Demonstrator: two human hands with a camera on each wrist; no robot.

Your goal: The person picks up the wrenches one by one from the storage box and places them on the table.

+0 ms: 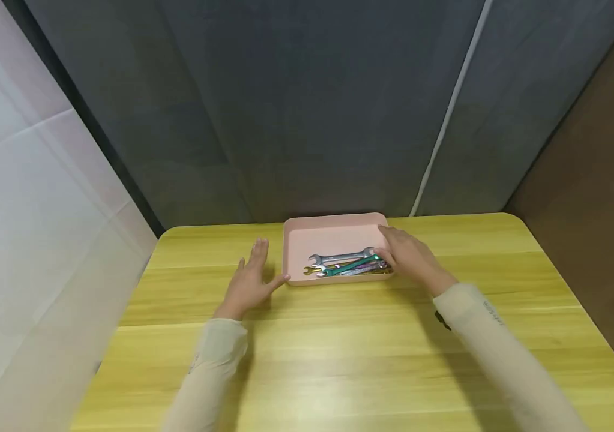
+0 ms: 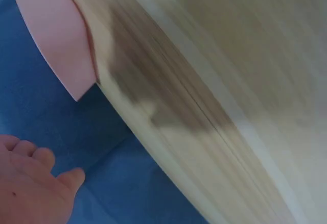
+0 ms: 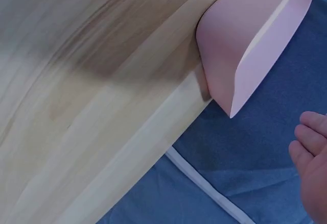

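Head view: pink tray (image 1: 334,231) sits mid-frame on the yellow worktop (image 1: 339,348), wrenches (image 1: 347,264) inside. Right hand (image 1: 409,258) rests at their right end; whether its grip has closed on them cannot be told. Left hand (image 1: 249,282) lies flat, fingers straight, just left of the tray.

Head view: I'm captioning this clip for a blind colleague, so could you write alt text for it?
A person's right hand reaches into a shallow pink tray at the far edge of a yellow wooden table, fingers on a pile of wrenches. The left hand lies open and flat on the table beside the tray's left side. Dark grey cloth hangs behind.
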